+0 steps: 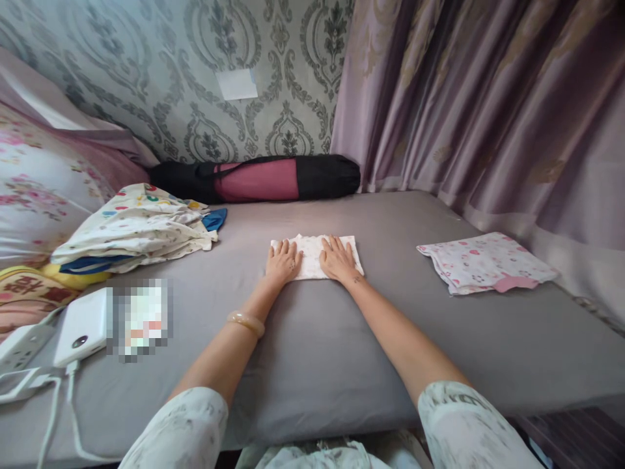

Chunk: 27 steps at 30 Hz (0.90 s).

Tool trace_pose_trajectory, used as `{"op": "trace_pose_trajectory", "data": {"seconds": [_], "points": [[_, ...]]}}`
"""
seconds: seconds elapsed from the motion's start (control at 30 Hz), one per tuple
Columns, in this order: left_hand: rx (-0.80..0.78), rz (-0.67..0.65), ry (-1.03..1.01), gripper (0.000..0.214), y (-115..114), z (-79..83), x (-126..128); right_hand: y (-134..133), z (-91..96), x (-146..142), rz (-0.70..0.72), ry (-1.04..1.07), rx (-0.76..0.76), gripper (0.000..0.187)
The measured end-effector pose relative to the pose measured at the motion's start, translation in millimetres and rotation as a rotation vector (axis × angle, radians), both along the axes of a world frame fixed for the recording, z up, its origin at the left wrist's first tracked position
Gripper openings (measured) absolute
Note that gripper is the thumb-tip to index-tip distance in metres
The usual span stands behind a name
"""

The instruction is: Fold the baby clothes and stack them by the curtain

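A small folded white cloth (311, 259) with a faint print lies flat on the grey sheet (312, 345). My left hand (284, 262) rests palm down on its left end, fingers stretched forward. On the right end my right hand (338, 259) presses the same way, its fingers spread. Both hands are empty. Off to the right sits a folded white garment (481, 260) with pink hearts and flowers and a pink edge, apart from my hands.
Crumpled printed clothes (141, 225) with blue trim lie at the left. Nearer are a white power bank (83, 326), a power strip (27, 345) and cables. A long black and maroon bag (258, 179) lies along the wall. Purple curtains (469, 98) hang at the right.
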<state>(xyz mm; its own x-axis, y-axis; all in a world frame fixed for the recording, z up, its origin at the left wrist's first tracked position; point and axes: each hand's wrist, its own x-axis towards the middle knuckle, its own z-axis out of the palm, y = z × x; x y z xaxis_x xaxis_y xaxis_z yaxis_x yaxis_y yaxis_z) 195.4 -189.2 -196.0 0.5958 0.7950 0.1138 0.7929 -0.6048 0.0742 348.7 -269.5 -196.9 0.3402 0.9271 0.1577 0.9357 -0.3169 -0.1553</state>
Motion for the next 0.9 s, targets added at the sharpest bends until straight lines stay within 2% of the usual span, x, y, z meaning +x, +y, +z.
{"op": "trace_pose_trajectory", "data": {"seconds": [0.33, 0.43, 0.6, 0.9], "points": [[-0.059, -0.007, -0.006, 0.054, 2.3, 4.9, -2.2, -2.2, 5.9, 0.9, 0.012, 0.021, -0.038, 0.055], [-0.050, 0.041, -0.040, 0.057, 4.6, 6.3, -9.6, -6.5, 6.5, 7.4, -0.039, -0.019, 0.006, 0.057], [-0.088, 0.094, -0.040, 0.063, 9.5, 0.5, -22.8, -13.2, 1.7, 20.8, -0.131, -0.009, -0.023, 0.062], [-0.143, 0.112, -0.031, 0.067, 11.2, -2.8, -24.4, -13.5, -1.4, 21.1, -0.145, 0.003, -0.005, 0.062]]}}
